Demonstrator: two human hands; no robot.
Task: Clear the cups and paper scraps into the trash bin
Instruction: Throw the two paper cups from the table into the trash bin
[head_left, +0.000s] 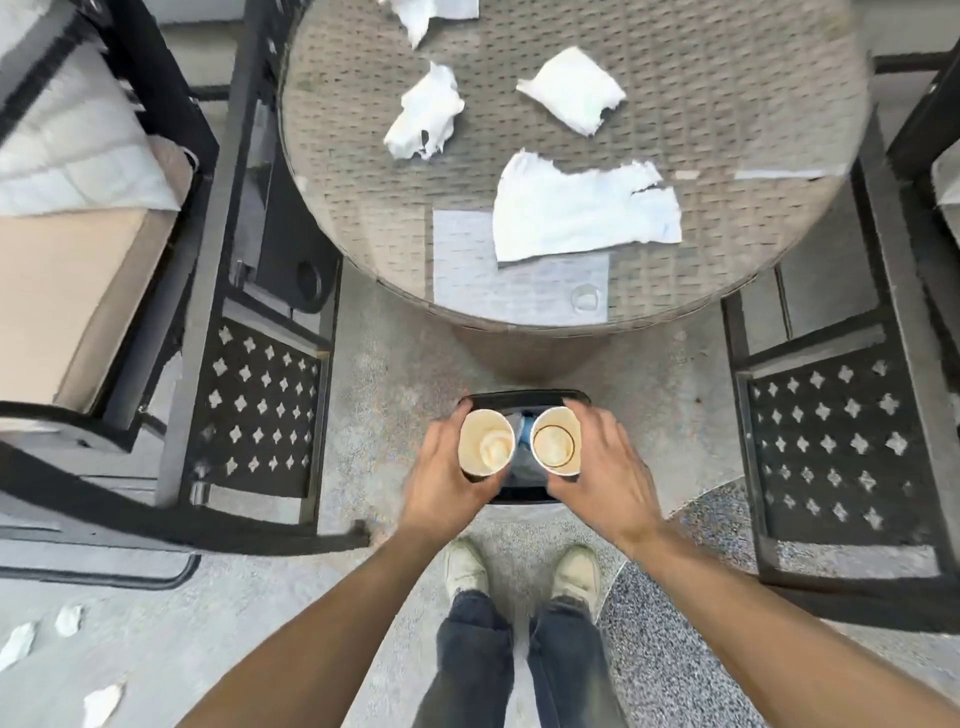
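Note:
A black trash bin (523, 399) stands on the floor just in front of my feet. My left hand (445, 478) grips one empty paper cup (486, 441) upright over the bin's left side. My right hand (605, 467) grips a second empty paper cup (556, 440) over the bin's right side. Both cups show pale stained insides. On the round wicker table (779, 130) beyond lie several white paper scraps: a large torn sheet (576, 210), a crumpled piece (426, 114), a folded piece (571, 88) and one at the far edge (426, 13).
Black metal chairs flank the table, one at left (260, 405) with a beige cushion (62, 291), one at right (821, 431). More white scraps (67, 621) lie on the floor at lower left. A flat sheet (519, 291) lies under the glass top.

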